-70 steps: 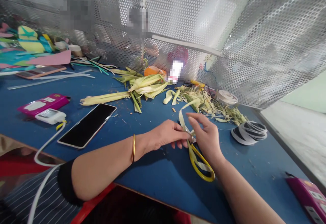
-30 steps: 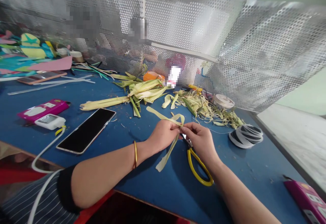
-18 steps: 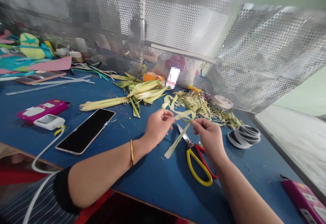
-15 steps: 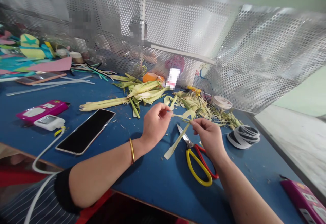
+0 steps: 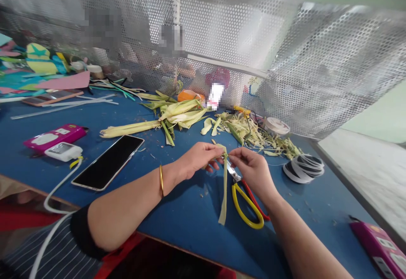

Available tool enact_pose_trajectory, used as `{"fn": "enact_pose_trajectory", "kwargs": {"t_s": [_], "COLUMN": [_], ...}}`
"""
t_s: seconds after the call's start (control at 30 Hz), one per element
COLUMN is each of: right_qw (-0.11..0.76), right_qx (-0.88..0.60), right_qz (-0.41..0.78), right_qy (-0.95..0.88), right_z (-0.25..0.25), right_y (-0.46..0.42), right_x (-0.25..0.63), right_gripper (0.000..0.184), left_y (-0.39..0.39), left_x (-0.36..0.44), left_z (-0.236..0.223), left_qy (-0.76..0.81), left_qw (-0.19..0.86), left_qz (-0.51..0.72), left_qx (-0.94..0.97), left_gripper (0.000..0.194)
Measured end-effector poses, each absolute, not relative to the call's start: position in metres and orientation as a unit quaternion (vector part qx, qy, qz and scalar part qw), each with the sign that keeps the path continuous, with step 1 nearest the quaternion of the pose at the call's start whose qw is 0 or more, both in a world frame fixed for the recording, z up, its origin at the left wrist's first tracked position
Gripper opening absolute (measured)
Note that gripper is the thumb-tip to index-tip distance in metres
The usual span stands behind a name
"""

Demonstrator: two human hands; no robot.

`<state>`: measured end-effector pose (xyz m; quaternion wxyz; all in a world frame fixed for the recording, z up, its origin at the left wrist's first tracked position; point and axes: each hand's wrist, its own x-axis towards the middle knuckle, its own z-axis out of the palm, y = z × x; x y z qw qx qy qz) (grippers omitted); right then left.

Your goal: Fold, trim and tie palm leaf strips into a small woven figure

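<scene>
we can read no words, brands or numbers here. at our left, a small oval mark on the purple power strip is too tiny for us; the glowing screen is pixelated beyond our reading.

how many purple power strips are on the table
2. One strip lies on the left, beside the black phone; the other strip sits at lower right, cut off by the picture's edge. Others may be hidden.
</scene>
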<state>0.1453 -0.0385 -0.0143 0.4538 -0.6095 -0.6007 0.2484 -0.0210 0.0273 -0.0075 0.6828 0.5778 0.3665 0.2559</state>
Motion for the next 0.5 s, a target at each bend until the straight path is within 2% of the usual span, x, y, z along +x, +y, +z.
{"fn": "enact_pose_trajectory", "kwargs": {"t_s": [0.13,0.27,0.4,0.5], "right_qw": [0.437,0.436,0.435,0.412], "right_qx": [-0.600,-0.610,-0.612,-0.627], "right_qz": [0.208,0.188,0.185,0.163], "right_qy": [-0.637,-0.634,-0.634,-0.640], "right_z": [-0.0148,-0.0146,-0.0168,-0.0162], "right_y": [-0.0405,-0.0410,-0.0411,-0.0403], "right_x": [0.1419,0.1411,0.1421,0.1448], "right_gripper": [0.015,0.014,0.014,0.018], "left_y": [0.0245,0.0258,0.0273,0.0269], "left_x": [-0.0221,-0.0222,-0.0221,-0.0218], "left_z": [-0.0043,-0.0049,-0.0041,-0.0037], "left_qy": [0.381,0.400,0.374,0.384], "left_qw": [0.721,0.720,0.770,0.758], "left_qz": [0.203,0.219,0.200,0.206], "left_qx": [0.541,0.523,0.477,0.486], "left_gripper": [0.035,0.032,0.035,0.029]}}
